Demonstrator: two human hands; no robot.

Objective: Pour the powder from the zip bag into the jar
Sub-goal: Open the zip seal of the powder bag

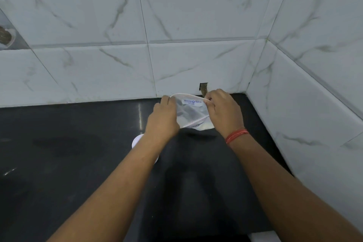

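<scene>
Left: black countertop [59,153] open.
Back: tiled wall [98,68] blocks.
Right: side wall [304,114] close beside right hand [224,112].

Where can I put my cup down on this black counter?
The big bare stretch is left of the left hand, out from the tiled wall. It's crowded by the corner, where both hands, left and right hand, hold the zip bag, a white round thing beneath.
</scene>
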